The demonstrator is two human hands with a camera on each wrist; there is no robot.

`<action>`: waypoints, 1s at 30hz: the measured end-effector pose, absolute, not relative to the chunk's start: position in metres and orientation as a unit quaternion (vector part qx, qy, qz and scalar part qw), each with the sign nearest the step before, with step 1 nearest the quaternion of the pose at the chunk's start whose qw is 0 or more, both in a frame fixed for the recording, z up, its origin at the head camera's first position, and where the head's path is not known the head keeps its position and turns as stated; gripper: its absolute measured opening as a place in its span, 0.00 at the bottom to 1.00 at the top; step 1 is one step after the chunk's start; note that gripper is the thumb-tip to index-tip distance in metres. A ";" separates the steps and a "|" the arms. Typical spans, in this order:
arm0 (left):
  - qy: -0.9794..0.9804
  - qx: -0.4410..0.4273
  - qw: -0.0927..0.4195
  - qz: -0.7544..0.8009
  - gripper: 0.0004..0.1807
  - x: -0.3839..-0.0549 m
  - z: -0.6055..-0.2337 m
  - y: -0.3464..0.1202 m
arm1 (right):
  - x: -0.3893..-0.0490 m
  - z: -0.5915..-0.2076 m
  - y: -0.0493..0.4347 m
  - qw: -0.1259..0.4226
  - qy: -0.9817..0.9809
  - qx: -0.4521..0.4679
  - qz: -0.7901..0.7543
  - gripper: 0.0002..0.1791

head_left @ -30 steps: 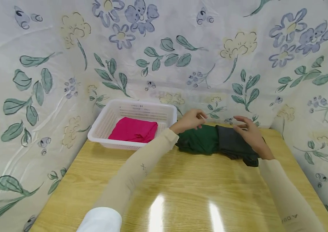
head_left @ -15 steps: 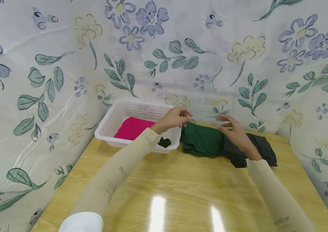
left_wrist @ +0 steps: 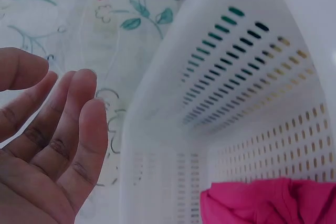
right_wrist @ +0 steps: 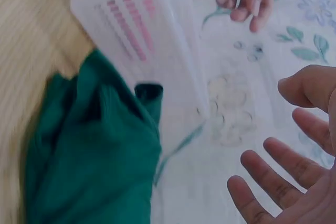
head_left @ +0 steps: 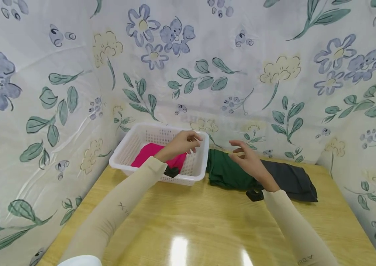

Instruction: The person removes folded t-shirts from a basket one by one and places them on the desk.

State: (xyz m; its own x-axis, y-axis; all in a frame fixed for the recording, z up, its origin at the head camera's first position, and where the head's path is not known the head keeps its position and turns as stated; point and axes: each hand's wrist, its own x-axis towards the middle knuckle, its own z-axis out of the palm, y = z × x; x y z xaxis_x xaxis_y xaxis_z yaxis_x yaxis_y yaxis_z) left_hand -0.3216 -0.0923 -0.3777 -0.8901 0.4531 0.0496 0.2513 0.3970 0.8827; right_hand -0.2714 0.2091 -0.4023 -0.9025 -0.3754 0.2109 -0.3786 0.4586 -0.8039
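My left hand (head_left: 180,144) hovers over the white plastic basket (head_left: 202,162), fingers loosely bent and holding nothing. Inside the basket lies a folded bright pink cloth (left_wrist: 268,203), partly covered by my left forearm in the head view. Above the folded dark green cloth (head_left: 226,171) is my right hand (head_left: 249,162), its fingers spread and relaxed with nothing in them. The right wrist view shows the green cloth (right_wrist: 100,166) lying beside the basket wall. A folded dark grey cloth (head_left: 289,179) lies just right of the green one, partly behind my right wrist.
The basket stands at the back left of the wooden table (head_left: 188,218), close to a floral curtain (head_left: 221,92) that hangs behind and along both sides. The green and grey cloths lie in a row to its right, along the table's back edge.
Both hands have moved left: the left from above the green cloth to over the basket, the right from the grey cloth to over the green one. The cloths lie as before.
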 end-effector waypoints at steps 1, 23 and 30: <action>0.831 0.207 0.098 0.506 0.14 -0.322 -0.379 -0.096 | -0.271 -0.404 0.204 -0.001 -0.850 0.224 0.476 0.29; 0.868 0.132 0.103 0.468 0.15 -0.347 -0.392 -0.185 | -0.271 -0.411 0.116 -0.029 -0.814 0.267 0.515 0.26; 0.884 0.090 0.108 0.445 0.19 -0.347 -0.397 -0.213 | -0.266 -0.417 0.089 -0.050 -0.809 0.250 0.531 0.26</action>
State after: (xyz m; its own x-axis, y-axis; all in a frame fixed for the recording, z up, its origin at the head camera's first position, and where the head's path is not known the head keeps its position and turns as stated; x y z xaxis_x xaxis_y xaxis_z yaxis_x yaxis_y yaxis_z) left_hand -0.3474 -0.2132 -0.3967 -0.9602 0.2563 -0.1113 0.0632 0.5870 0.8071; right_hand -0.2664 0.0890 -0.4169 -0.8705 -0.4566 0.1839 -0.3504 0.3125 -0.8829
